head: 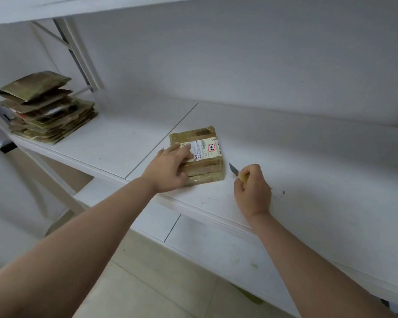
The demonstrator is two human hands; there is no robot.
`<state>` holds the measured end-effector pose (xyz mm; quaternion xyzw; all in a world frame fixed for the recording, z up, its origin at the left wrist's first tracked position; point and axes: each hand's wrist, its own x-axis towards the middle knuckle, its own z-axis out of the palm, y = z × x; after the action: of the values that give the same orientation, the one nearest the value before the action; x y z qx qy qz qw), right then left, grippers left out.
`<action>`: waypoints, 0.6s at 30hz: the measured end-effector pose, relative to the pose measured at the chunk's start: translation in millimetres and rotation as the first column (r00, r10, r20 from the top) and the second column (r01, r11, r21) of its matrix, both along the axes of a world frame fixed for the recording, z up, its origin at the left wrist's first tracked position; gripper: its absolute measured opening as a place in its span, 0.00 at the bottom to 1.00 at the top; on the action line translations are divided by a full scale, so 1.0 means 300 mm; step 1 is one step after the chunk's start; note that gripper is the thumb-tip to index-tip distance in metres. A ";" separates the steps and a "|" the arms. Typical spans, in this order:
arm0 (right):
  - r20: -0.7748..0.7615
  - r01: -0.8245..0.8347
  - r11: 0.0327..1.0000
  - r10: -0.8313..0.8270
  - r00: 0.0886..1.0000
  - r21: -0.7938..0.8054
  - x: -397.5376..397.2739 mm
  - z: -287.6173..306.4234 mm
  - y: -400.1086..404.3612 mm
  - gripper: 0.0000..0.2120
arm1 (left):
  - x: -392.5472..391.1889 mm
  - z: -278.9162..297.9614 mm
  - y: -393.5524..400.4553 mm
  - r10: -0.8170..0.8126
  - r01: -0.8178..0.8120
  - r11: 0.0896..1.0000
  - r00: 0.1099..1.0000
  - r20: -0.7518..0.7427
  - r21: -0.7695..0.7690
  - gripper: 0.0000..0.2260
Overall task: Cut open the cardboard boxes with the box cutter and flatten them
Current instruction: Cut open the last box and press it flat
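The taped cardboard box (197, 154) lies flat on the white shelf (308, 171), and everything else is best placed from it. The left hand (170, 167) rests on the box's near-left part, fingers spread fairly straight over the shipping label (202, 149), apparently pressing down so the box will not slide under the blade. Just right of the box, the right hand (253, 191) is curled tight around the yellow box cutter (238, 174), its bare blade angled toward the box's right side but not touching it. No cut shows in the tape; the box looks sealed. Well to the left of the box, 1 stack of flattened cardboard (47, 109) sits on the same shelf, kept apart from the work
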<state>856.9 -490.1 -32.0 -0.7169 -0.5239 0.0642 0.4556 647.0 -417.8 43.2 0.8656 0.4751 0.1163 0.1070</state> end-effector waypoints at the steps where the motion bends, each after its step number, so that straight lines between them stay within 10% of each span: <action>1: 0.028 -0.022 1.000 0.021 0.999 0.014 -0.005 0.003 -0.001 0.11 | 0.001 -0.010 -0.004 -0.005 0.005 1.000 1.000 -0.024 0.008 0.35; 11: 0.488 -0.276 0.961 0.252 0.836 -0.024 -0.056 0.065 0.095 0.36 | 0.016 -0.104 0.005 -0.008 -0.007 0.986 0.996 0.087 0.165 0.32; 18: 0.516 -0.314 0.949 0.265 0.815 0.008 -0.058 0.009 0.143 0.35 | -0.009 -0.169 0.037 -0.089 0.059 0.954 0.992 0.091 0.295 0.29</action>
<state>839.4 -447.1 -29.4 -0.5983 -0.7305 -0.0828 0.3188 644.3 -406.7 -7.5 0.8820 0.4137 0.2257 0.0069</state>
